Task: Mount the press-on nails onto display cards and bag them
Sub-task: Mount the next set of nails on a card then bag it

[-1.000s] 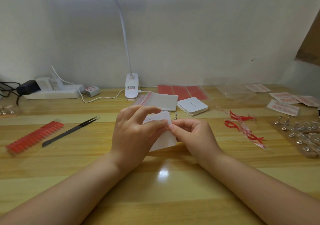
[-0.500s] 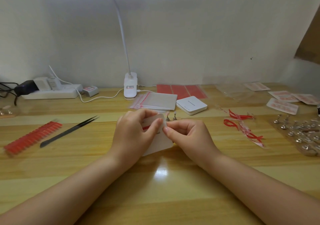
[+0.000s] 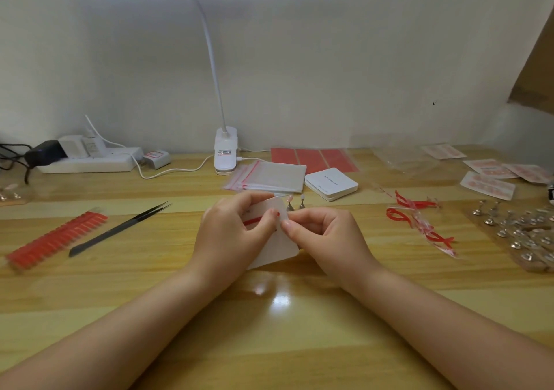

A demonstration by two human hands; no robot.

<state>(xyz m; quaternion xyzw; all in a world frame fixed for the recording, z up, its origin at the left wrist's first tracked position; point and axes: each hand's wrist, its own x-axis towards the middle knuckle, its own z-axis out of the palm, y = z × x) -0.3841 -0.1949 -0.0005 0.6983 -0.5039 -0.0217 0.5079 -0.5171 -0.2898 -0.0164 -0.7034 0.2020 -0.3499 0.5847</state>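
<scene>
Picking at a red strip on a white card, above the wooden desk.

Head view: left hand [image 3: 236, 233] curled round the stiff, round-cornered card [image 3: 280, 247], tilting it steady; right hand [image 3: 325, 236] pinching narrowly at the thin red strip [image 3: 257, 220] by the left fingertips, probably peeling tape. Glossy red nails [image 3: 57, 238] well left.

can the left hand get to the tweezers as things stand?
Probably, but not right away. The black tweezers lie uncovered on the table, with only bare wood between them and the left hand. That hand is busy, though, gripping the white card, which it would have to let go of first.
</scene>
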